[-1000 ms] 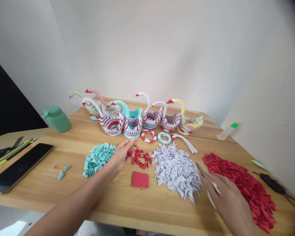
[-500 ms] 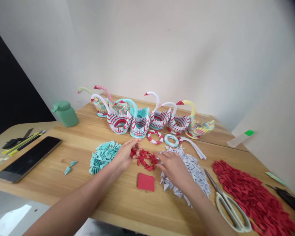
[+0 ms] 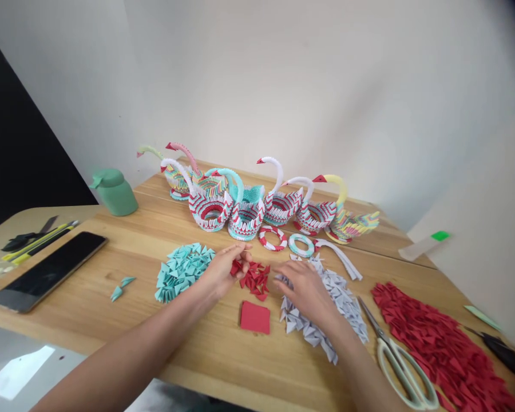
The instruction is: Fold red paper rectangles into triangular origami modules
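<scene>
Several red folded paper pieces (image 3: 257, 279) lie in a small heap between my hands. My left hand (image 3: 226, 268) is at the heap's left side, its fingers closed round red paper pieces. To the right of the heap, my right hand (image 3: 299, 284) hovers at the edge of the white pieces (image 3: 341, 294), fingers curved and apart, with nothing seen in them. A stack of red paper squares (image 3: 254, 317) lies on the wood just in front of the heap. Left of my left hand is a pile of turquoise folded pieces (image 3: 182, 272).
Paper swans (image 3: 246, 220) stand along the back, with a red-and-white ring (image 3: 272, 238), a turquoise-and-white ring (image 3: 301, 245) and a white neck (image 3: 341, 260) before them. Scissors (image 3: 395, 355) and red pieces (image 3: 446, 343) lie right; a phone (image 3: 49, 272) and green container (image 3: 115, 193) left.
The loose red pieces between my hands have been drawn into a tighter heap. My right hand has moved slightly right, away from them. The view has shifted a little.
</scene>
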The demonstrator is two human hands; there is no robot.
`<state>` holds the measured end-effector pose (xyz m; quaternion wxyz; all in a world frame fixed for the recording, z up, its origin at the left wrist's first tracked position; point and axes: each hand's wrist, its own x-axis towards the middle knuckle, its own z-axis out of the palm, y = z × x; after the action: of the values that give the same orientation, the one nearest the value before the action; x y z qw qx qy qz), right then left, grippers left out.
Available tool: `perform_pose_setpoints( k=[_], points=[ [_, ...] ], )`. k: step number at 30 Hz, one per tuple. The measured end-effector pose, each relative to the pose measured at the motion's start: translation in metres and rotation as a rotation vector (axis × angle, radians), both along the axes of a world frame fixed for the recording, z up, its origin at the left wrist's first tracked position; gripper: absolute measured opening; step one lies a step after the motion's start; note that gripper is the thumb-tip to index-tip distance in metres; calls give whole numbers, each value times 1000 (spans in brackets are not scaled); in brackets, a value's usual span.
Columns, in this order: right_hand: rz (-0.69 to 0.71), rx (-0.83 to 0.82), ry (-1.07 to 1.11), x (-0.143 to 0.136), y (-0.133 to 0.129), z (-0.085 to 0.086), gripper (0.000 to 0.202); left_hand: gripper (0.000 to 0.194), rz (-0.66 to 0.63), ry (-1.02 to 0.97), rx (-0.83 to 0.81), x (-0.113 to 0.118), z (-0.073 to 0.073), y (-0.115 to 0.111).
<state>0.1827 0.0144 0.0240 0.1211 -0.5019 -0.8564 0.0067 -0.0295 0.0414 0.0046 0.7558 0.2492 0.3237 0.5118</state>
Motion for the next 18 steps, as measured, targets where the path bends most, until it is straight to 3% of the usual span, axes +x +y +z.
perform_pose_setpoints(
  k=[5,9,12,18],
  points=[
    [62,22,3,3,-6,-7,13,21,-23,-123,-151,6,13,-9],
    [104,174,253,1,-12,-2,13,30,-81,-189,-226,14,19,-19],
    [182,215,420,-9,-17,-2,20,31,-97,-197,-225,20,19,-25],
    [198,242,411,-23,-20,-13,27,29,-149,-149,-137,26,11,-32]
  ],
)
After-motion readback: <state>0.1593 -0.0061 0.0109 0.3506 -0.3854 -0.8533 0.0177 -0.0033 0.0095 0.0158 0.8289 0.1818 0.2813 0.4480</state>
